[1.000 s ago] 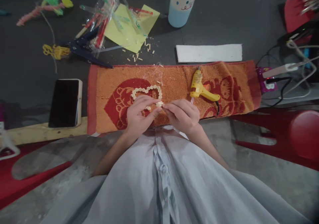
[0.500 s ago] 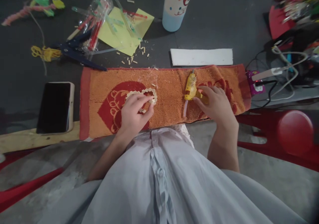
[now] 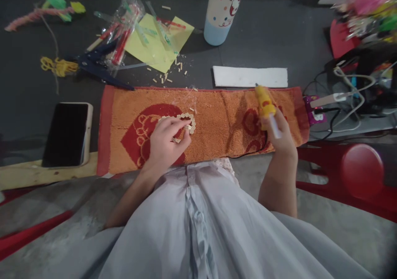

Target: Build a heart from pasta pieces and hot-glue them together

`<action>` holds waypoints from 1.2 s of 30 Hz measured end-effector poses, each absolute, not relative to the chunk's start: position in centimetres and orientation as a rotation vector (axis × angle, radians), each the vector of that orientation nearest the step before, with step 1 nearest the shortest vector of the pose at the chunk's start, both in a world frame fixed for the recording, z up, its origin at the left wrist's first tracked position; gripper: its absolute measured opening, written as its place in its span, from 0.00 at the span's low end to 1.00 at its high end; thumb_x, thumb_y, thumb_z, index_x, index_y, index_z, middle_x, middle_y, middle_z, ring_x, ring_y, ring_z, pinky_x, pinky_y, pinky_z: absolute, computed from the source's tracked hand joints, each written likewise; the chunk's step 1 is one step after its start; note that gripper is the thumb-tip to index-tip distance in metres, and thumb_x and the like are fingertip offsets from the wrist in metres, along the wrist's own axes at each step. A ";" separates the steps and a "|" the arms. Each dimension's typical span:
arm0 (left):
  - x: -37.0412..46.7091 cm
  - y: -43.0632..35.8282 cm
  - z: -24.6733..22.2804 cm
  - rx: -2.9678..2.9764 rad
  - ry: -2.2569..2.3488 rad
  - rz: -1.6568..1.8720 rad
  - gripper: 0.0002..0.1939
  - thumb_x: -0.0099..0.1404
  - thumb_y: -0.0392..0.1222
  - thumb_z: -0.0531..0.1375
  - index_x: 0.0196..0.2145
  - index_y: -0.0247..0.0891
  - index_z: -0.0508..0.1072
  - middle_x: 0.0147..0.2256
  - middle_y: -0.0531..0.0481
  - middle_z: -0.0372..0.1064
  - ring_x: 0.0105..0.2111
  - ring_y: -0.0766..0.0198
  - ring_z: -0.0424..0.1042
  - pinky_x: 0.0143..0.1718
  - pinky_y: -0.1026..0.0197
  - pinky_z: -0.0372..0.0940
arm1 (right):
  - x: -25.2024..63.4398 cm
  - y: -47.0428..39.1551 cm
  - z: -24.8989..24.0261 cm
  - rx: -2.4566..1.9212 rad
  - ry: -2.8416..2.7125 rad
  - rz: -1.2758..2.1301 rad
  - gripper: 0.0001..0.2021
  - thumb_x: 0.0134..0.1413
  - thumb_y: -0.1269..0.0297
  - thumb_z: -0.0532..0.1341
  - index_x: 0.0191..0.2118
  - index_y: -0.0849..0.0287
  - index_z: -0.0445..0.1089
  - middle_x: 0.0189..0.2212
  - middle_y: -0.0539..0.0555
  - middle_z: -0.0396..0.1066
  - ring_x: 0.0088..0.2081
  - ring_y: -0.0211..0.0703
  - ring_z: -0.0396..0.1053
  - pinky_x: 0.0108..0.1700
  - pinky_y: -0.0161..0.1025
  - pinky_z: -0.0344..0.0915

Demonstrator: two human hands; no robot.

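On the left half of an orange towel [image 3: 212,126] lies a looped outline of small pale pieces [image 3: 192,121]. My left hand [image 3: 167,140] rests over its left part, with thumb and forefinger pinched on a small pale piece [image 3: 188,128] at the inner side of the loop. My right hand [image 3: 281,134] is wrapped round the handle of a yellow glue gun [image 3: 265,101], held over the towel's right part. The nozzle points away from me, and a clear glue stick [image 3: 275,126] sticks out of its rear end.
A white strip [image 3: 250,77] lies behind the towel. Farther back are a bottle [image 3: 218,26], yellow paper [image 3: 151,55], wrapped straws and loose pale bits. A phone [image 3: 65,134] is left; a power strip [image 3: 314,109] with cables is right.
My right hand has closed round the glue gun and lifted it from the towel, moving it to the right. My left hand keeps its pinch in nearly the same place.
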State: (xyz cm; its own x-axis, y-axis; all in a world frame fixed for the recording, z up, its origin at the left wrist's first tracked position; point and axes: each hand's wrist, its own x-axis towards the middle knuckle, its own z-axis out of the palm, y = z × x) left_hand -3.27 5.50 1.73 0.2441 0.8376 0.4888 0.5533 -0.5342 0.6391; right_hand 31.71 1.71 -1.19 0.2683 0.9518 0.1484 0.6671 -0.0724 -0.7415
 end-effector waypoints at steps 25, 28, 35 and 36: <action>-3.7 5.2 2.4 1.824 1.231 1.296 0.11 0.61 0.34 0.64 0.41 0.41 0.81 0.38 0.50 0.78 0.39 0.64 0.77 0.43 0.61 0.72 | 18.8 -1.7 3.2 -1.251 -1.053 1.520 0.22 0.55 0.39 0.63 0.31 0.56 0.74 0.19 0.49 0.70 0.16 0.37 0.65 0.16 0.35 0.64; -3.8 5.2 2.4 1.797 1.215 1.293 0.11 0.61 0.34 0.64 0.41 0.42 0.81 0.38 0.50 0.78 0.39 0.64 0.77 0.43 0.62 0.72 | 18.4 -1.9 3.2 -1.309 -1.028 1.554 0.25 0.53 0.37 0.64 0.32 0.58 0.74 0.20 0.50 0.71 0.17 0.37 0.66 0.17 0.35 0.65; -4.1 5.0 2.7 1.880 1.215 1.303 0.11 0.62 0.34 0.64 0.42 0.42 0.81 0.38 0.51 0.78 0.38 0.66 0.77 0.43 0.62 0.73 | 18.2 -2.0 3.3 -1.290 -1.007 1.577 0.24 0.54 0.39 0.65 0.28 0.58 0.72 0.19 0.50 0.69 0.18 0.35 0.65 0.18 0.33 0.65; -4.1 5.0 2.8 1.900 1.215 1.304 0.11 0.62 0.35 0.63 0.42 0.42 0.81 0.38 0.51 0.79 0.38 0.66 0.77 0.43 0.62 0.73 | 18.2 -2.0 3.3 -1.288 -1.004 1.576 0.23 0.54 0.39 0.65 0.28 0.57 0.72 0.19 0.50 0.69 0.18 0.35 0.65 0.19 0.33 0.65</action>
State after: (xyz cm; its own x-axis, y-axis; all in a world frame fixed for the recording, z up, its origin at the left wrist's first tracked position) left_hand -4.10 4.98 2.79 0.1297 0.8883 0.4406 0.3771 -0.4551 0.8066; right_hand 18.23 -2.01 3.32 -0.1146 0.9442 -0.3088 -0.1191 -0.3216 -0.9393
